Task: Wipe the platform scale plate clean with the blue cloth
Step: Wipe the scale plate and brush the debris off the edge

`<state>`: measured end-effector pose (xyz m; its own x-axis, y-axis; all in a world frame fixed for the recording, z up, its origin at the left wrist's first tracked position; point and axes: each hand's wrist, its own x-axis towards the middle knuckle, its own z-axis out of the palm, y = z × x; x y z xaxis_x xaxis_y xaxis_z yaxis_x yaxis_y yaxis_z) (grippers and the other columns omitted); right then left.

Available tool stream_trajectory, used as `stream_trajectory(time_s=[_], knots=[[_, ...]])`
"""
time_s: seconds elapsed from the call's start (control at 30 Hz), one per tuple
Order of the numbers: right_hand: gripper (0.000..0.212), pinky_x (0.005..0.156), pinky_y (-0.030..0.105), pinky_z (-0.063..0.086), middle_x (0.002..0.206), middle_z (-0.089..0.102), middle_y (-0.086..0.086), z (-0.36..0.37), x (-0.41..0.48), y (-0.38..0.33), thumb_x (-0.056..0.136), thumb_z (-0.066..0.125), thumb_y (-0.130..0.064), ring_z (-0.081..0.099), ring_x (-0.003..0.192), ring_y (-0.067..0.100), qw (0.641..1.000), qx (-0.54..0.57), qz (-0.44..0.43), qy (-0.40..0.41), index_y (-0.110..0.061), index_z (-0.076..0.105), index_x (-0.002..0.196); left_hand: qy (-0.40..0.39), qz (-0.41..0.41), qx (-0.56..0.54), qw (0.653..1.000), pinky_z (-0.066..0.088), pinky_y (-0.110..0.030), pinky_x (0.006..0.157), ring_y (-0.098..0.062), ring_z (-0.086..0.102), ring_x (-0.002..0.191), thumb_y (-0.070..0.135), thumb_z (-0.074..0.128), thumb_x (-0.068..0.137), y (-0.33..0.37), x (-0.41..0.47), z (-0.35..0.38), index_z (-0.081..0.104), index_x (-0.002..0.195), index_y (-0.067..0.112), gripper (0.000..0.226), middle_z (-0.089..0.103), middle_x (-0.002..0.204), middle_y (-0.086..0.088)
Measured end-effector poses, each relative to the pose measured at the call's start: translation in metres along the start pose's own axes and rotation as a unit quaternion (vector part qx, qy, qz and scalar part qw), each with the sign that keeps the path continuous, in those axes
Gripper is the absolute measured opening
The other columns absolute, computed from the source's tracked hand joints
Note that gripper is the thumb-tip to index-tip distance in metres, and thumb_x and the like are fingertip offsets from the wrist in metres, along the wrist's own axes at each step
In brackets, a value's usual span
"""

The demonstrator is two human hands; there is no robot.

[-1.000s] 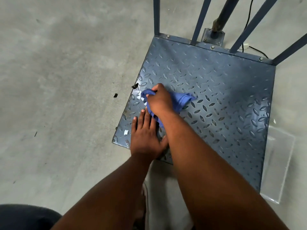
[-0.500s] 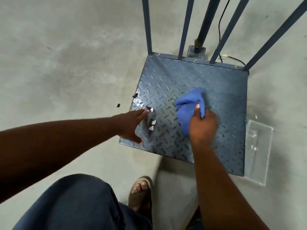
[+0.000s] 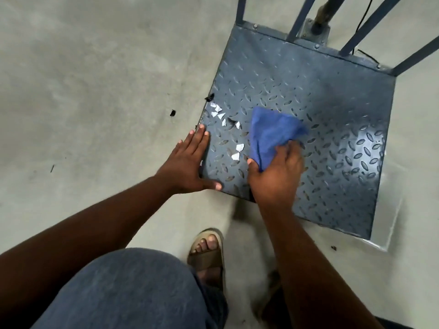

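Observation:
The grey-blue platform scale plate (image 3: 320, 110) with its raised tread pattern lies on the concrete floor. My right hand (image 3: 276, 176) grips the bunched blue cloth (image 3: 270, 132) and presses it onto the plate near the front middle. Small white and dark scraps (image 3: 228, 124) are scattered on the plate's left part, just left of the cloth. My left hand (image 3: 187, 162) lies flat with fingers spread at the plate's front-left edge, holding nothing.
Blue upright bars (image 3: 301, 17) and a post (image 3: 325, 13) rise from the plate's far edge. A clear plastic tray (image 3: 389, 224) sits on the floor by the right side. Dark scraps (image 3: 172, 112) dot the concrete at left. My sandalled foot (image 3: 207, 255) stands just in front.
My right hand has slid the cloth leftwards toward the scraps. My left hand has shifted off the plate's surface to its front-left edge, and the camera has moved closer.

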<state>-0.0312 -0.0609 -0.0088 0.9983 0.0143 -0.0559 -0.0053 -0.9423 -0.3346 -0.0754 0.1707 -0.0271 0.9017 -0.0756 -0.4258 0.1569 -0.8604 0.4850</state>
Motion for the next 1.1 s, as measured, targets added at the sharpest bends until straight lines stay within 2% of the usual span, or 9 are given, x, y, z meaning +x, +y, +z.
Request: stream_trajectory(time_s=[0.1,0.23,0.37,0.43,0.5,0.6,0.8,1.0,1.1], knots=[[0.066,0.100,0.046,0.040,0.143,0.044,0.023,-0.005,0.003,-0.007,0.081,0.070,-0.032,0.046,0.120,0.041,0.998,0.001,-0.065,0.007,-0.008,0.048,0.139,0.017,-0.011,0.025,0.999,-0.007,-0.047,0.131,-0.016,-0.027,0.160,0.107,0.054,0.057,-0.001,-0.002,0.002,-0.020,0.168,0.025,0.157,-0.033,0.174,0.007],[0.044,0.089,0.041,0.046,0.126,0.055,0.018,-0.001,0.015,0.005,0.083,0.043,-0.036,0.054,0.109,0.036,0.988,-0.060,-0.140,-0.037,-0.010,0.065,0.110,0.013,0.004,0.094,0.995,-0.010,-0.043,0.133,-0.020,-0.023,0.163,0.104,0.054,0.061,0.005,-0.003,-0.006,-0.016,0.169,0.016,0.156,-0.027,0.176,-0.002],[0.026,0.076,0.036,0.054,0.093,0.067,0.018,-0.013,0.034,0.030,0.086,0.054,-0.024,0.066,0.082,0.034,0.993,-0.046,-0.109,-0.010,-0.004,0.065,0.097,-0.020,0.030,0.128,0.991,-0.001,-0.044,0.136,-0.022,-0.019,0.164,0.099,0.057,0.068,0.013,0.002,-0.012,-0.015,0.169,0.013,0.151,-0.024,0.177,-0.005],[0.025,0.070,0.028,0.037,0.079,0.061,0.018,-0.027,0.036,0.043,0.085,0.052,-0.024,0.061,0.075,0.033,0.997,-0.045,-0.054,0.038,-0.002,0.064,0.086,-0.037,0.031,0.124,0.991,0.002,-0.046,0.136,-0.023,-0.022,0.164,0.096,0.060,0.071,0.015,0.003,-0.013,-0.018,0.168,0.013,0.150,-0.027,0.176,-0.005],[0.026,0.070,0.030,0.031,0.085,0.055,0.013,-0.032,0.026,0.041,0.085,0.041,-0.031,0.055,0.080,0.031,1.000,-0.029,0.008,-0.005,-0.010,0.056,0.085,-0.047,0.032,0.121,0.991,0.004,-0.048,0.136,-0.024,-0.025,0.162,0.095,0.063,0.070,0.015,0.004,-0.012,-0.020,0.167,0.012,0.152,-0.029,0.175,-0.006],[0.011,0.071,0.033,0.036,0.100,0.055,0.007,-0.018,0.006,0.016,0.093,0.052,-0.023,0.049,0.084,0.024,0.994,0.013,0.065,-0.085,-0.014,0.054,0.101,-0.058,0.026,0.127,0.990,0.003,-0.050,0.136,-0.025,-0.029,0.161,0.098,0.065,0.063,0.017,0.003,-0.011,-0.023,0.166,0.012,0.160,-0.031,0.174,-0.006],[0.010,0.066,0.020,0.032,0.096,0.060,0.000,0.015,0.005,-0.049,0.098,0.055,-0.016,0.057,0.086,0.019,0.975,0.180,-0.003,-0.128,-0.017,0.058,0.108,-0.051,0.004,0.124,0.991,0.015,-0.057,0.133,-0.019,-0.030,0.160,0.108,0.049,0.052,0.019,0.003,-0.007,-0.022,0.166,0.014,0.164,-0.031,0.175,-0.001],[0.006,0.060,0.025,0.028,0.081,0.062,0.009,-0.004,0.030,-0.033,0.096,0.057,-0.014,0.054,0.070,0.026,0.969,0.233,0.078,0.011,-0.008,0.061,0.096,-0.003,-0.034,0.085,0.996,-0.004,-0.047,0.134,-0.018,-0.028,0.161,0.100,0.067,0.055,0.017,-0.007,0.002,-0.024,0.167,0.018,0.165,-0.035,0.173,0.002],[0.014,0.064,0.024,0.031,0.089,0.061,0.009,0.003,0.021,-0.025,0.096,0.058,-0.015,0.053,0.075,0.023,0.979,0.178,0.093,-0.038,-0.005,0.058,0.105,0.019,-0.075,0.024,0.997,-0.004,-0.046,0.134,-0.020,-0.025,0.163,0.098,0.071,0.053,0.014,-0.015,0.012,-0.026,0.166,0.018,0.169,-0.037,0.172,0.001]])
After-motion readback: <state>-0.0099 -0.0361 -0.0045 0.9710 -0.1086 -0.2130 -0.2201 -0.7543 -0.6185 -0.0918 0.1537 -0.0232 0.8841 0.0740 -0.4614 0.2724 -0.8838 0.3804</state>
